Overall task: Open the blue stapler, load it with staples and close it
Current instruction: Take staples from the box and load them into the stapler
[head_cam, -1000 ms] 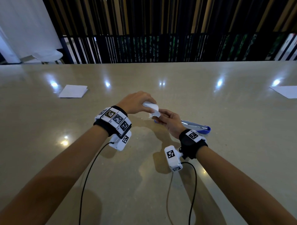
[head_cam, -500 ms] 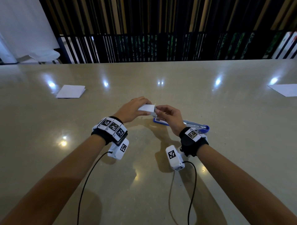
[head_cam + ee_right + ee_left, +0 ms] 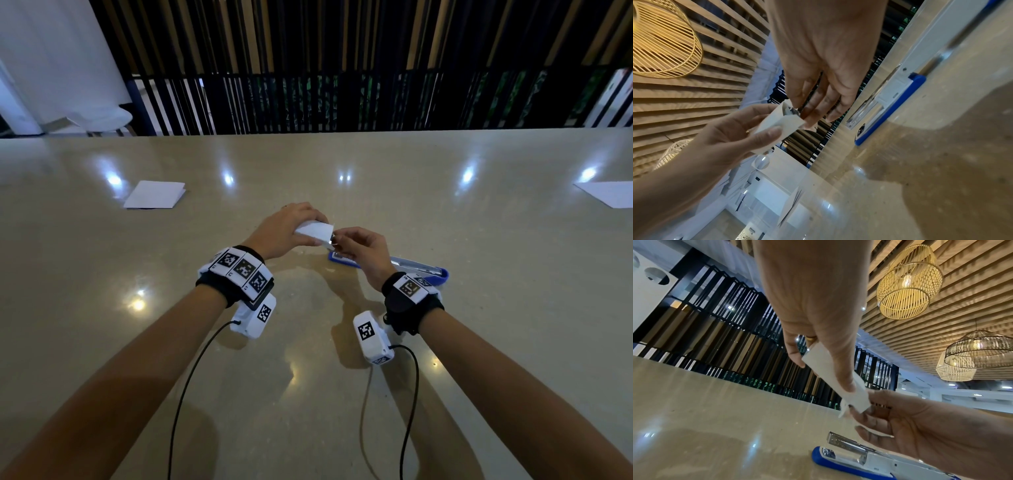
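Blue stapler [image 3: 432, 272] lies open on the bench [image 3: 342, 394]; our left hand [image 3: 284, 229] grips the staple box [image 3: 315, 233], right fingers [image 3: 797, 99] pinching at its mouth; loading and closing remain.

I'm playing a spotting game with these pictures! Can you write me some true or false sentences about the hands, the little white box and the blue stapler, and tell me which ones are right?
1. The left hand holds the small white cardboard box. True.
2. The blue stapler with a metal staple tray is lifted up in the air. False: it lies on the shiny beige stone table.
3. The right hand has its fingertips at the box's open end. True.
4. The stapler is shut tight. False: it lies opened out, with the metal tray showing.
5. The folded white paper lies under the stapler. False: it lies far off to the left on the table.
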Available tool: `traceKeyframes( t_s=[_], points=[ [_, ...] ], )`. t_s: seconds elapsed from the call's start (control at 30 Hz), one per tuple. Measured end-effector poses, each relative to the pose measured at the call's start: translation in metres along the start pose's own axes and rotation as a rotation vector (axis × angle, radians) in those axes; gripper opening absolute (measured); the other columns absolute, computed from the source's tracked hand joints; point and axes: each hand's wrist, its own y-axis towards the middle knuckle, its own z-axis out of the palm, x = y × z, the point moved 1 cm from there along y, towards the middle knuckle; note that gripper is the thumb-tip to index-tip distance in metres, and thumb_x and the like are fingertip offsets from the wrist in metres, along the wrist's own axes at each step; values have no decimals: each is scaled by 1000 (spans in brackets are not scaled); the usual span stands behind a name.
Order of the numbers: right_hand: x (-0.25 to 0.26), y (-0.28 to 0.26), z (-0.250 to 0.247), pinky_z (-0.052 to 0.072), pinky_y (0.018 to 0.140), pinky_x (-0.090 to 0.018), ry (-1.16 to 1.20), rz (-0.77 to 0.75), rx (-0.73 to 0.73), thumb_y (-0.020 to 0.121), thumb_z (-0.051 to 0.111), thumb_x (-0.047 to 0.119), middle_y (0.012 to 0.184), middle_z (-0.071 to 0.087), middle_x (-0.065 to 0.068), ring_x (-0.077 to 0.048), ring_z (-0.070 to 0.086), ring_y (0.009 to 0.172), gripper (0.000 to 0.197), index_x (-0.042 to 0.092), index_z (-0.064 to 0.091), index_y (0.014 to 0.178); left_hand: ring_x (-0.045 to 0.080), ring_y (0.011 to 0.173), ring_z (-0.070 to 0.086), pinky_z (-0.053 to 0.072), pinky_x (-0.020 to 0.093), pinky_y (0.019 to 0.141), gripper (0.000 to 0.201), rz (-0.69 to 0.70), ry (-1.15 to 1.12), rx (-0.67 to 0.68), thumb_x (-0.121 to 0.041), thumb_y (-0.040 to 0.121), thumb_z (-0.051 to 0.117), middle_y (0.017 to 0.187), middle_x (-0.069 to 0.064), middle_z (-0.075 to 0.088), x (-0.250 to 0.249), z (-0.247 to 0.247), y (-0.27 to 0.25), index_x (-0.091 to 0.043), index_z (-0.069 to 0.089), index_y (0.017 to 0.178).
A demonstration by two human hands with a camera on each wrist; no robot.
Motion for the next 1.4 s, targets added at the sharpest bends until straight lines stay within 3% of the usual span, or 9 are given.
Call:
traceKeyframes(
  t_s=[0.17, 0.33, 0.5, 0.73, 0.87, 1.0, 1.07, 1.2, 1.4],
  points=[
    [-5, -1, 5, 57, 64, -15, 139, 84, 14, 88, 58, -1, 75, 71, -7, -7, 71, 61, 27, -15, 59, 111, 19, 109, 51, 43, 33, 87, 40, 43, 58, -19, -33, 83, 67, 117, 2, 59, -7, -8, 7, -21, 64, 121],
    [0, 0, 4, 53, 72, -23, 93, 57, 25, 87, 61, 7, 91, 69, -18, -11, 71, 68, 27, -9, 63, 109, 20, 108, 53, 40, 28, 84, 40, 13, 43, -79, -38, 84, 65, 118, 1, 61, 2, -4, 6, -21, 63, 120],
    [-2, 2, 3, 51, 72, -28, 58, 61, 9, 84, 65, 6, 80, 72, -13, -13, 71, 66, 7, 4, 69, 89, 19, 107, 53, 43, 40, 90, 41, 33, 63, -101, -43, 83, 63, 118, -2, 64, 5, -1, 4, -24, 63, 119],
    [3, 3, 6, 49, 72, -31, 38, 75, 14, 90, 56, 6, 74, 63, -13, -20, 59, 65, 13, 9, 66, 81, 17, 112, 52, 36, 35, 89, 38, -29, 33, -105, -40, 87, 60, 123, -4, 60, 6, 9, -1, -23, 58, 121],
    [3, 4, 8, 53, 68, -22, 38, 104, 26, 93, 51, 5, 71, 64, -6, -6, 66, 59, 19, 10, 62, 79, 21, 108, 53, 42, 33, 87, 36, -40, -25, -101, -34, 89, 60, 121, 2, 59, 6, 13, -4, -16, 57, 120],
    [5, 4, 9, 49, 66, -27, 88, 103, 0, 94, 47, 4, 64, 68, 3, -5, 66, 52, 21, 10, 58, 78, 22, 107, 51, 40, 27, 84, 35, -46, -77, -99, -28, 90, 60, 121, 5, 57, 4, 13, -6, -12, 55, 120],
    [5, 4, 8, 47, 62, -29, 113, 91, -19, 94, 48, 4, 74, 66, -4, -8, 67, 53, 20, 10, 56, 78, 23, 106, 51, 40, 28, 84, 34, -42, -96, -97, -28, 90, 60, 120, 6, 57, 5, 13, -8, -12, 55, 119],
    [4, 4, 7, 51, 59, -26, 114, 79, -35, 92, 53, 5, 70, 69, 0, -9, 66, 53, 13, 11, 61, 84, 23, 105, 50, 39, 27, 84, 34, -26, -102, -107, -28, 90, 60, 120, 6, 57, 3, 13, -10, -11, 55, 119],
    [6, 2, 6, 48, 63, -29, 11, 52, -19, 92, 55, 6, 68, 64, -8, -9, 58, 52, 20, -8, 64, 104, 16, 102, 46, 36, 23, 82, 34, -22, -130, -132, -28, 90, 59, 120, 4, 57, 1, 15, -13, -12, 55, 119]
  ],
)
